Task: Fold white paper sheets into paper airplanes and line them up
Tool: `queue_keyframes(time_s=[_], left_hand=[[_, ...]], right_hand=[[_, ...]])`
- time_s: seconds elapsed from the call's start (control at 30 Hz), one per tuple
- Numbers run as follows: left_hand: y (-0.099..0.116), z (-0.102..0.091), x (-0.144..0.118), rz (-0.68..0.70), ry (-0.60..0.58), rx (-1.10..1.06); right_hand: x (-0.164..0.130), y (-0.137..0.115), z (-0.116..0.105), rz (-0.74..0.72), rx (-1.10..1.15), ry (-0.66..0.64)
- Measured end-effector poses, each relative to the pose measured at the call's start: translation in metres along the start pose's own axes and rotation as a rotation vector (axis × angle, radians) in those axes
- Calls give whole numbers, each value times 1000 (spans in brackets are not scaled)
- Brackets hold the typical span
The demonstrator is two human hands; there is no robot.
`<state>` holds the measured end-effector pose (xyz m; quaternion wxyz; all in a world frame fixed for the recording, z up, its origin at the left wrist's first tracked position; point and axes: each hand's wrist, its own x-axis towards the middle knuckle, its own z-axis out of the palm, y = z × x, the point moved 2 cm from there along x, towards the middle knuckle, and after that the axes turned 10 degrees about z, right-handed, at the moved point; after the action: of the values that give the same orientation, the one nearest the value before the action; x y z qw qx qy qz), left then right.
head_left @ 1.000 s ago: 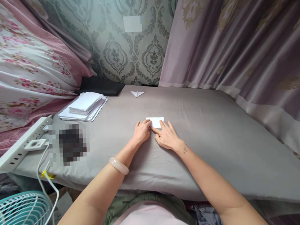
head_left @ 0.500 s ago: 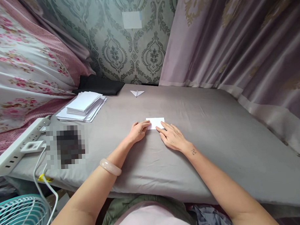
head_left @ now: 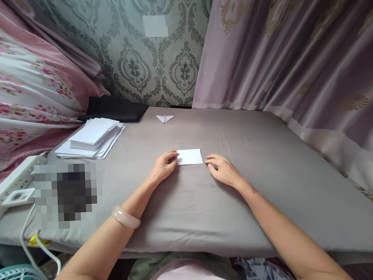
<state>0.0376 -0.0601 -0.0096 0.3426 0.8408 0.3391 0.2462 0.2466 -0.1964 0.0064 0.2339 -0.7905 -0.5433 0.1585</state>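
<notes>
A small white rectangle of folded paper point(head_left: 190, 157) lies flat on the grey cloth in front of me. My left hand point(head_left: 164, 167) is at its left edge, thumb and fingers closed on that side. Just off the right edge is my right hand point(head_left: 222, 169), fingers curved, thumb apart, holding nothing. Farther back on the cloth rests a folded white paper plane point(head_left: 165, 118).
A stack of white paper point(head_left: 93, 137) sits at the back left beside a black folded cloth point(head_left: 115, 108). Along the left edge are a white power strip point(head_left: 19, 174), cables and a blurred dark object point(head_left: 73, 193). A teal fan point(head_left: 20, 278) stands below.
My right hand has lifted off the paper and moved to the right. My left fingers have drawn back to the paper's left edge. The view has shifted slightly.
</notes>
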Motion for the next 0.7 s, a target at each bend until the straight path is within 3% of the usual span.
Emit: queue_keyframes(time_s=[0.07, 0.3, 0.5, 0.7], left_hand=[[0, -3, 4, -103, 84, 20], [0, -2, 27, -241, 72, -24], [-6, 5, 33, -227, 133, -236], [2, 3, 27, -230, 154, -469]], right_hand=[[9, -1, 3, 141, 107, 61], [44, -18, 21, 364, 295, 99], [59, -19, 31, 396, 585, 67], [54, -26, 23, 356, 837, -82]])
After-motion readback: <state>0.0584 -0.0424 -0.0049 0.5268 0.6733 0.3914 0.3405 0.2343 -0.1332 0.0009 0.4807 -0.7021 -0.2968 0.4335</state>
